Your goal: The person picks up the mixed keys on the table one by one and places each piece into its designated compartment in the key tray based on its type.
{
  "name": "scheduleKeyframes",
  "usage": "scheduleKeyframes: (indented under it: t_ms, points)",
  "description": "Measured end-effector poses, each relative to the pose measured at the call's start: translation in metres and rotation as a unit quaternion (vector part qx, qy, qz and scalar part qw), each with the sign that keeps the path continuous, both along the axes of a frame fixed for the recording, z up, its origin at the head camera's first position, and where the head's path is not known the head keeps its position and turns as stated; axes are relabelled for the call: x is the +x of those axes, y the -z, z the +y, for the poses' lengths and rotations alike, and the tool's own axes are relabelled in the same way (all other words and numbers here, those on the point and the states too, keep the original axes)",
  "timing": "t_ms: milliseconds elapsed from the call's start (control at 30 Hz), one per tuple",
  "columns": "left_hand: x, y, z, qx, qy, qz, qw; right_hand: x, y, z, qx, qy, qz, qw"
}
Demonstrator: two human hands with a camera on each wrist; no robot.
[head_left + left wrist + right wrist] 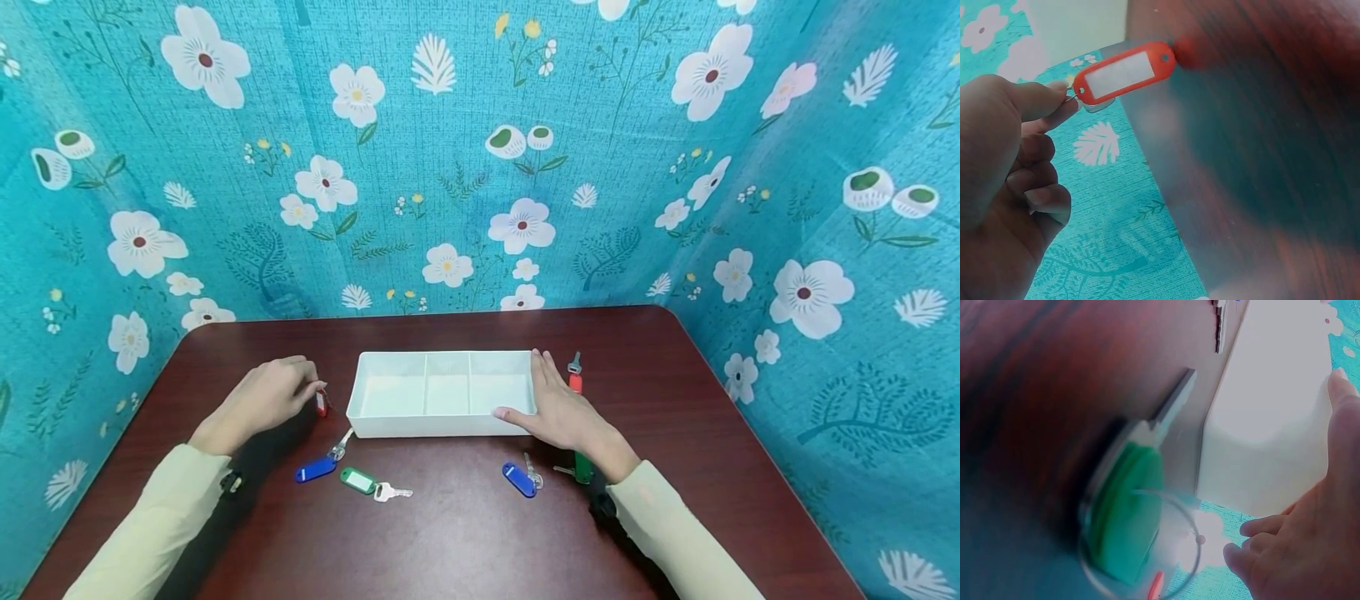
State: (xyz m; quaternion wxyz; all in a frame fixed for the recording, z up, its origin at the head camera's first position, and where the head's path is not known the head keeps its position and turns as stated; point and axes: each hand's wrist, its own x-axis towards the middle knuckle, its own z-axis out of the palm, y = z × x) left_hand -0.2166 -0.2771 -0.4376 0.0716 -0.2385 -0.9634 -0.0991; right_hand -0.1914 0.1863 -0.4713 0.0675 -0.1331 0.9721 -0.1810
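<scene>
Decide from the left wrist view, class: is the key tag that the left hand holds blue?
No: the left hand holds a red key tag at one end, and no blue tag shows there.

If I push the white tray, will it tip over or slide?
The white tray would probably slide, not tip: it sits low and wide on a shiny table. It looks thin-walled and straight-edged, so likely light but stiff. The right hand at its end might hold it steady.

Red key tag (1125, 73) and white three-compartment tray (427, 427).
Tag (inset with a white label) tilted, at the tray's nine o'clock, apart; tray flat, open side up.
</scene>
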Motion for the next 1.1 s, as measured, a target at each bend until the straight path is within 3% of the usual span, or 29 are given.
scheduleKeyframes:
  t_ms: [700, 1100]
  points:
    - [0.002, -0.024, 0.006, 0.021, 0.016, 0.017, 0.9995, -0.001, 0.0, 0.002, 0.046, -0.01, 0.04, 0.9981]
    - [-0.003, -0.033, 0.011, 0.025, 0.04, -0.004, 0.9989, 0.0, -0.003, -0.002, 0.048, -0.007, 0.033, 0.9983]
